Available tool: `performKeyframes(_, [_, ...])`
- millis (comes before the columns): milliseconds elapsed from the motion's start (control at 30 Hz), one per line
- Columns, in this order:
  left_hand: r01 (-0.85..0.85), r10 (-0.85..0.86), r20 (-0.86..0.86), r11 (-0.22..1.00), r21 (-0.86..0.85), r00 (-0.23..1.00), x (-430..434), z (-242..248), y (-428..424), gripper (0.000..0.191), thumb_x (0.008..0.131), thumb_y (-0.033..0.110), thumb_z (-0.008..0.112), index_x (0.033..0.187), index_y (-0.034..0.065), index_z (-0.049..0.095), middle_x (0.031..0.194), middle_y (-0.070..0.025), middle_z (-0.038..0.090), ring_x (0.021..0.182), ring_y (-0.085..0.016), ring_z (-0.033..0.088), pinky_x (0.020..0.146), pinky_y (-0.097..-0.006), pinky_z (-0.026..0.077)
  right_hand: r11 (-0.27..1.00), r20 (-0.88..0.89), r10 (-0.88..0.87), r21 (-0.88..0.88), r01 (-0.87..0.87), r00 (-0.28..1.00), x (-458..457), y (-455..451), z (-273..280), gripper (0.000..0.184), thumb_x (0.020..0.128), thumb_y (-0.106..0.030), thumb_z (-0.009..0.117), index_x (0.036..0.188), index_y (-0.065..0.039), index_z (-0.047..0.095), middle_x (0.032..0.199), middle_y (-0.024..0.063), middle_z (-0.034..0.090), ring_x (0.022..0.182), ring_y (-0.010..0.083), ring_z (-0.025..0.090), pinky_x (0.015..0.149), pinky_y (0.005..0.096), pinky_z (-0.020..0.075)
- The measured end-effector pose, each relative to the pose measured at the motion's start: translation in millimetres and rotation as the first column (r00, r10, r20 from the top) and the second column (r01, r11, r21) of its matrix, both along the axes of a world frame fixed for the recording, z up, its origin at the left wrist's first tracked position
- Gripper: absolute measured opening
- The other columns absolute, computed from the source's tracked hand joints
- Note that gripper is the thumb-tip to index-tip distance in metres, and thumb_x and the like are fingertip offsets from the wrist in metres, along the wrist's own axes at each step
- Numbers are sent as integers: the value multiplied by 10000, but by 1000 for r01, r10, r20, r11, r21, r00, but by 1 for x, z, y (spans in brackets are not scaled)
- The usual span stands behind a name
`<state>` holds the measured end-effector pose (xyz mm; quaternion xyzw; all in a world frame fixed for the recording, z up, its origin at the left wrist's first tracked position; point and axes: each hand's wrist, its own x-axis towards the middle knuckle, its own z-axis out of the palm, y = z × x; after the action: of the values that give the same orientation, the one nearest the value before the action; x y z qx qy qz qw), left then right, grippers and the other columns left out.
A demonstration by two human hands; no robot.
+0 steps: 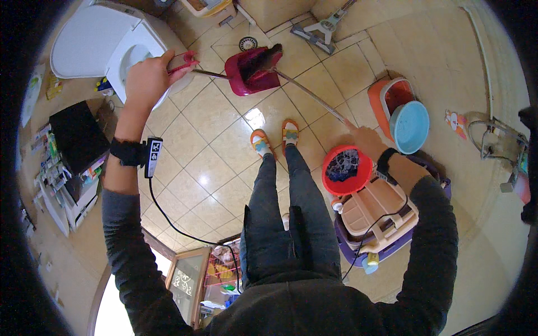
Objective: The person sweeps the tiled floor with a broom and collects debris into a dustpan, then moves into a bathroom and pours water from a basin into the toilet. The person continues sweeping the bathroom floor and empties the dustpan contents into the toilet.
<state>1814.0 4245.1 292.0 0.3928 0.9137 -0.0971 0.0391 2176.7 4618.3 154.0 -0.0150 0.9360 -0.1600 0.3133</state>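
Note:
My left hand (153, 75) grips the pink handle end of a long-handled dustpan (256, 87), beside the open toilet (136, 54). The magenta pan is near the tiled floor, in front of the toilet. My right hand (365, 140) is closed around the stick of a broom (313, 95), just above a red basin (365, 181) that holds dark cloth and suds or netting. The broom's dark bristles (265, 61) lie over the dustpan's mouth. Whether they touch it cannot be told. My feet in orange slippers stand on the tiles below the pan.
A floor squeegee or mop (315, 38) leans near the top wall. A round drain cover (248, 43) lies behind the dustpan. At right are an orange bucket (378, 98), a blue basin (410, 127) and stacked beige and purple tubs (374, 206). A cluttered shelf (77, 197) stands left.

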Motion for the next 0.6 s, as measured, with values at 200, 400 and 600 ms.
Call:
performKeyframes(200, [-12,12,-19,1000,-4,1000,2,-1,1,428,757,519,550,912,122,582,615,-99,608,552,-282,598,482,-366,462,998,209,-10,68,-4,978,9,33,25,548,826,-175,487,1337,-122,296,665,212,568,620,337,586,536,446,459])
performKeyframes(400, [-30,30,34,1000,4,999,2,3,2,458,753,531,555,918,104,577,596,-121,586,571,-315,592,496,-394,463,996,128,-72,60,65,989,-3,-7,-15,539,817,-121,443,1335,-127,294,748,234,578,697,367,585,598,447,473])
performKeyframes(600, [-30,30,-2,999,-30,1000,3,0,-1,459,754,533,548,916,104,578,608,-123,591,579,-320,594,509,-412,463,982,346,-187,82,169,919,22,15,24,511,831,-144,447,1325,-156,317,824,241,591,741,379,588,627,446,479])
